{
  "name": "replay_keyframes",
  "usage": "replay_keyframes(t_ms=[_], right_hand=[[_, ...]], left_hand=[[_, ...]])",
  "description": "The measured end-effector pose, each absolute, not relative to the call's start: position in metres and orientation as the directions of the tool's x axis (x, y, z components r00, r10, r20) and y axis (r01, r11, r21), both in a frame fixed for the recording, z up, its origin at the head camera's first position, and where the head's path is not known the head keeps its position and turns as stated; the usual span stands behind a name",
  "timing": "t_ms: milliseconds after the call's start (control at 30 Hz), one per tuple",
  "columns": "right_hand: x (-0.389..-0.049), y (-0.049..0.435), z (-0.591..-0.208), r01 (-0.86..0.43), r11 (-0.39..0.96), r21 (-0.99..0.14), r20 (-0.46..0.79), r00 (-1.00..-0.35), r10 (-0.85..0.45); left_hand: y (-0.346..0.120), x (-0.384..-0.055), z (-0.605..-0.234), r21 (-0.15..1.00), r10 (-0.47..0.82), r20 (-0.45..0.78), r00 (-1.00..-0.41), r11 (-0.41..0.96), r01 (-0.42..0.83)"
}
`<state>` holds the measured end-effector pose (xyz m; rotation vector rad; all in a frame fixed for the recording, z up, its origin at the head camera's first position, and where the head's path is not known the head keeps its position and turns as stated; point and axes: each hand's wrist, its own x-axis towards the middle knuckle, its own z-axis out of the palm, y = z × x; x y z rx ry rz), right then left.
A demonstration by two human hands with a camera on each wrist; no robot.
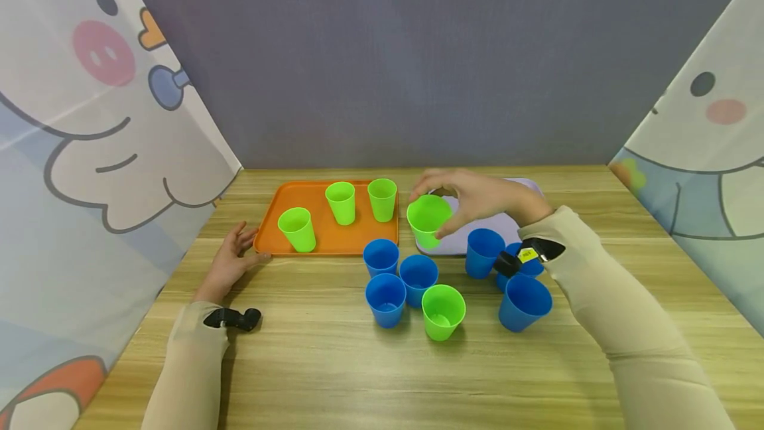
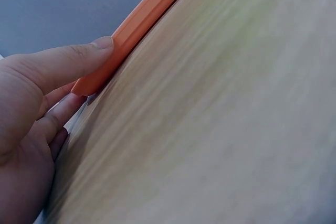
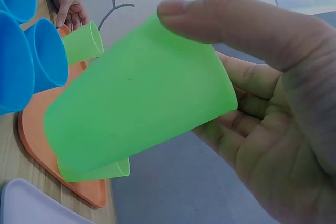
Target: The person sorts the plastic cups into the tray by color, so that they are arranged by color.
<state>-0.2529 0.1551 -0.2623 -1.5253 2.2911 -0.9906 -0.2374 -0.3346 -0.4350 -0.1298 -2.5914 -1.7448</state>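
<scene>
My right hand [image 1: 486, 198] grips a light green cup [image 1: 425, 234] between thumb and fingers, above the near-left part of the lilac tray [image 1: 531, 186]. In the right wrist view the held cup [image 3: 136, 93] is tilted, with the thumb near its rim. At the near-left corner of the orange tray [image 1: 325, 244], my left hand [image 1: 229, 261] rests with its fingers extended. Its thumb [image 2: 84, 61] touches the tray's edge in the left wrist view. Three green cups stand upright on that tray: one at left [image 1: 301, 234], one at centre [image 1: 342, 208] and one at right [image 1: 382, 204].
Several blue cups stand on the wooden table [image 1: 298, 363], some in a left cluster [image 1: 386, 304] and others at right, including a near blue cup [image 1: 522, 307]. Another green cup [image 1: 440, 320] stands between these groups. A grey panel [image 1: 382, 58] rises behind the table.
</scene>
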Motion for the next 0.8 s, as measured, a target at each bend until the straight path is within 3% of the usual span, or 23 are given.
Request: replay_keyframes(t_ms=[500,800], right_hand=[[-0.268,0.116,-0.275,-0.774,0.307,-0.554,0.277,-0.519,-0.809],[-0.275,0.087,-0.290,-0.684,0.388,-0.618,0.289,-0.657,-0.697]], left_hand=[[-0.335,-0.240,-0.436,0.921,0.060,0.026,-0.998,0.388,0.047],[-0.333,-0.240,-0.434,0.926,0.068,0.021,-0.997,0.375,0.045]])
